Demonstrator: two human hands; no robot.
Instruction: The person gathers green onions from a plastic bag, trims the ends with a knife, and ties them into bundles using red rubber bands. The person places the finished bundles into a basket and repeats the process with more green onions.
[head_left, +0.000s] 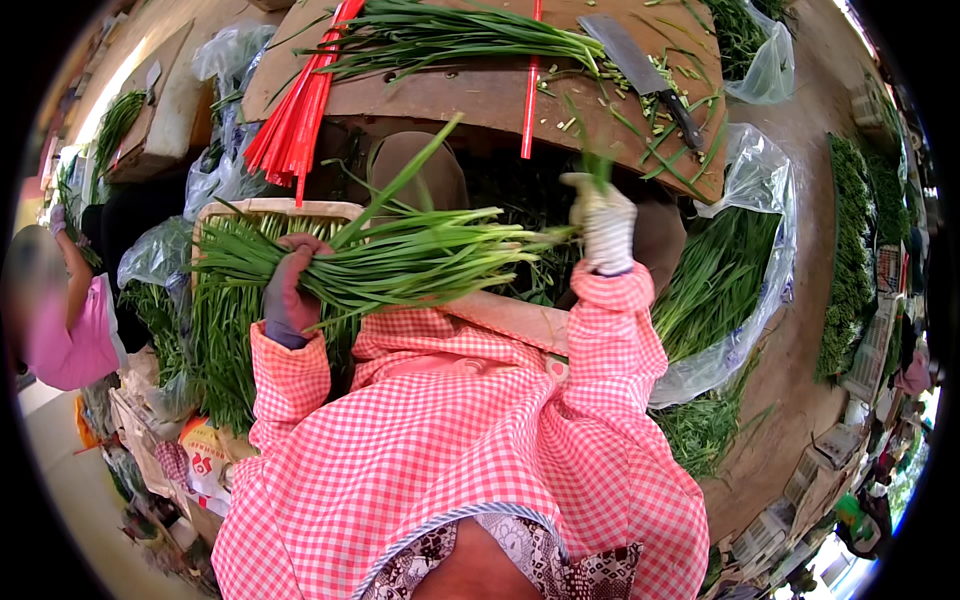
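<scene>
My left hand (292, 289), in a purple-and-red glove, grips a loose bunch of garlic chives (420, 251) above my lap. The pale stem ends point right, towards my right hand (606, 221). That hand wears a white knitted glove and is blurred by motion. A few green leaves (598, 166) stick up from its fingers. Ahead, on a wooden board (450, 94), lies another bunch of chives (465, 34). Beside its cut ends rests a cleaver (630, 60) with a black handle, among trimmed bits of stem.
Red ties (300, 112) hang over the board's near edge, and one red strip (531, 97) crosses it. A basket of chives (232, 330) stands at my left. To my right is a plastic bag of chives (716, 277). A person in pink (75, 330) sits far left.
</scene>
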